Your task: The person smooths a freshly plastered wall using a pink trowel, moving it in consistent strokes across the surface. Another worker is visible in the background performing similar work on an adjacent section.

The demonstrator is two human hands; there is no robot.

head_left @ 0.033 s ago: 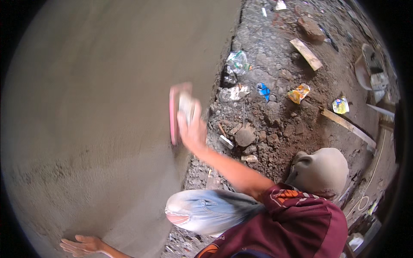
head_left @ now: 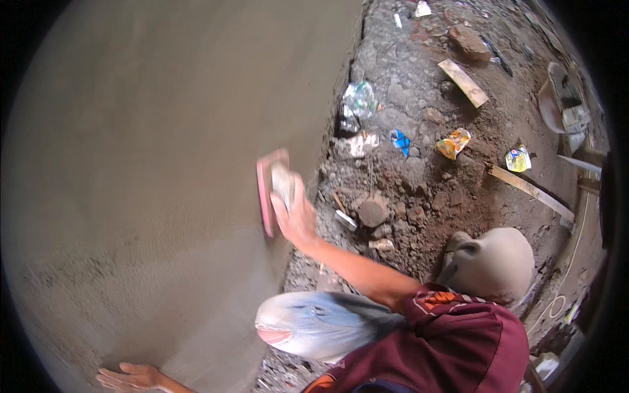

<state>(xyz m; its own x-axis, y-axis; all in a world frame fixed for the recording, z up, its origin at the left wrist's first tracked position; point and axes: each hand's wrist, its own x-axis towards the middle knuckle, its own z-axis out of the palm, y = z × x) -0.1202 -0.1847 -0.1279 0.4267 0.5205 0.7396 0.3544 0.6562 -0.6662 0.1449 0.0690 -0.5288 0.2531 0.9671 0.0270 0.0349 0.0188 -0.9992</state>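
Note:
My right hand [head_left: 301,219] grips the pale handle of a pink-edged plastering float [head_left: 264,196], its fingers wrapped round it. The float lies against a smooth grey cement surface [head_left: 164,164], close to its right-hand border. Down at the lower left, my left hand [head_left: 134,378] is open with fingers stretched out. A shadow falls beside it on the cement; whether the palm touches cannot be made out. My bent knee [head_left: 301,324] in pale jeans sits between the two arms.
Rubble and soil [head_left: 419,177] border the cement on the right, strewn with wrappers [head_left: 453,143] and a plastic bag [head_left: 359,98]. Wooden pieces [head_left: 463,83] and a brick chunk [head_left: 469,42] lie farther off. A rounded grey object [head_left: 498,262], its kind unclear, sits beside my right arm.
My right hand and the float have slid toward me along the cement, and the float's top has tilted slightly. My left hand has shifted only a little and stays open.

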